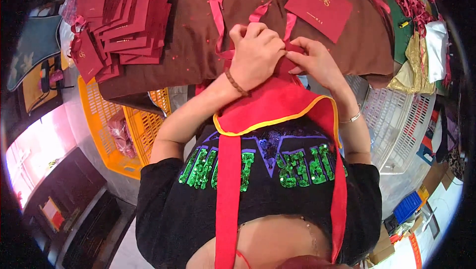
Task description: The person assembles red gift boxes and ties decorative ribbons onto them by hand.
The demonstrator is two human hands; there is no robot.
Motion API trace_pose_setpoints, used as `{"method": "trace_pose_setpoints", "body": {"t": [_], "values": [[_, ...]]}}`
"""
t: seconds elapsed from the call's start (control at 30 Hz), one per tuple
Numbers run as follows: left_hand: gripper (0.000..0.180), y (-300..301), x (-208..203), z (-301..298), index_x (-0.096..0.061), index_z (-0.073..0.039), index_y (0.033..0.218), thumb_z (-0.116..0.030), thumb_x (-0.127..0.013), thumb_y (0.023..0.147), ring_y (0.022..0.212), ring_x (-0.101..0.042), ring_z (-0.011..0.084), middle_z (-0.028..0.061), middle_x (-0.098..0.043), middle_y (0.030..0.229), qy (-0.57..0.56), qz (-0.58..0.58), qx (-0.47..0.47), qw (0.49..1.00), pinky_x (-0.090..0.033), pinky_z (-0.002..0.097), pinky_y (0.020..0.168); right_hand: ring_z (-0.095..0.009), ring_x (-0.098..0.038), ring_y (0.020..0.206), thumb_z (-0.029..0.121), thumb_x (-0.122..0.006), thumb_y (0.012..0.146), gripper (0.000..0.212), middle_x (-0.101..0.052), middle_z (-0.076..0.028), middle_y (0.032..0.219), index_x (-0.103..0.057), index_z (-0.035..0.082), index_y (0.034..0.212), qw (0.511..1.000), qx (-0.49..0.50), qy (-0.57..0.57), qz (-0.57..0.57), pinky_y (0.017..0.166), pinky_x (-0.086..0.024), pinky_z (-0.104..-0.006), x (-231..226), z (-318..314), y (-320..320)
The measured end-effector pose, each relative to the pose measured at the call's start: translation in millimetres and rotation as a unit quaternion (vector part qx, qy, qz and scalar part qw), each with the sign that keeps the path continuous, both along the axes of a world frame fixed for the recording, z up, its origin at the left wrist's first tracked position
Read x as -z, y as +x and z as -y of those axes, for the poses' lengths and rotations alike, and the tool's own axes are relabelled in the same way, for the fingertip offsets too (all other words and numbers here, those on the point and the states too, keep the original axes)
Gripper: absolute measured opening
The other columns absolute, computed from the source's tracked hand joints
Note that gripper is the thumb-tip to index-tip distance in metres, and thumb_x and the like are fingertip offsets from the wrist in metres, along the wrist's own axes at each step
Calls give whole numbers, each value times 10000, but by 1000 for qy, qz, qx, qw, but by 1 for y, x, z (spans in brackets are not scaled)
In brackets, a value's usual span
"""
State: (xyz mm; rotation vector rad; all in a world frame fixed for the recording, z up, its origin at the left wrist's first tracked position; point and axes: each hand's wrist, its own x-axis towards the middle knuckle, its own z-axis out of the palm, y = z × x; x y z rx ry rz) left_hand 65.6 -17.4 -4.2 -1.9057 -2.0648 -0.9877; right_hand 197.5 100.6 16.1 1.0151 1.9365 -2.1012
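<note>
My left hand point(257, 57) is closed, with the fingers curled over at the near edge of the brown-covered table. My right hand point(320, 65) pinches beside it, thumb and forefinger close to the left fingertips. A red ribbon point(217, 16) runs down the cloth to my left hand, and further ribbon ends point(260, 12) stick out beyond the fingers. A dark red piece between the hands is mostly covered, so its kind cannot be made out. Below the hands hangs my red apron point(272, 110) with yellow edging.
Stacked dark red card envelopes with ribbons point(131, 18) lie at the table's far left. More red envelopes point(320, 6) lie at the far right, beside a heap of red ribbons point(416, 1). A yellow crate point(94, 115) and a white crate point(396, 125) stand below the table.
</note>
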Motion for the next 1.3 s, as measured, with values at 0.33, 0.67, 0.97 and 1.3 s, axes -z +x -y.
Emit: {"method": "trace_pose_setpoints", "body": {"t": [0.33, 0.67, 0.97, 1.3], "values": [[151, -38, -14, -11, -576, -90, 854, -152, -666, 750, 757, -554, 151, 1, -582, 766, -177, 203, 89, 959, -381, 309, 748, -74, -569, 703, 68, -599, 823, 216, -581, -55, 848, -554, -23, 1014, 970, -38, 227, -76, 573, -505, -214, 4, 13, -1], [173, -71, -9, -43, -626, 18, 937, -101, -591, 817, 803, -556, 78, 20, -632, 834, -407, 522, 207, 720, -434, 220, 762, -215, -559, 890, 124, -660, 767, 213, -530, -79, 1077, -605, 31, 950, 916, -17, 388, -98, 710, -457, -300, 3, 25, -2], [141, -69, -10, -57, -630, 3, 869, -23, -608, 732, 721, -557, 81, 13, -617, 783, -438, 502, 221, 713, -436, 210, 684, -98, -530, 646, 31, -672, 746, 224, -533, -59, 936, -549, 10, 933, 939, 32, 325, -111, 494, -461, -225, 17, 23, -5], [258, -60, 8, -72, -542, -15, 928, 11, -625, 685, 629, -550, 113, 43, -578, 692, -217, 440, 2, 872, -449, 245, 580, -213, -563, 834, 118, -667, 752, 233, -555, -102, 972, -583, -12, 925, 940, -28, 328, -92, 698, -444, -275, 7, 17, -7]]}}
